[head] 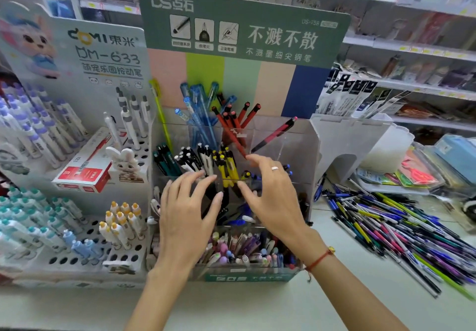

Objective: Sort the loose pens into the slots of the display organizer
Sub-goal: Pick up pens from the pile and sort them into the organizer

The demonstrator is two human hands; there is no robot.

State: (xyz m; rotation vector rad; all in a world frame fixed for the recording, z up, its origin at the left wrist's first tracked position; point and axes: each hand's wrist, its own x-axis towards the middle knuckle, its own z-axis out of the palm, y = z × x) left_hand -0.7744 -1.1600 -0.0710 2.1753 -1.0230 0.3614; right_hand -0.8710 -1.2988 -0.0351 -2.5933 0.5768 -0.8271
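Note:
A clear tiered display organizer (301, 150) with a green header card stands in the middle. Its back slots hold blue pens (198, 114) and red pens (235, 122); the middle row holds black, white and yellow pens (226, 166); the front tray holds pastel pens (244, 251). My left hand (188, 215) and my right hand (273, 196) hover over the middle tier with fingers spread, holding nothing. A pile of loose pens (391, 225) lies on the counter to the right.
A white peg-hole display (77, 258) with purple, teal and yellow-capped pens stands at left, with a red box (85, 168) on it. A white plastic holder (355, 140) and packaged goods sit at right. Shelves run behind.

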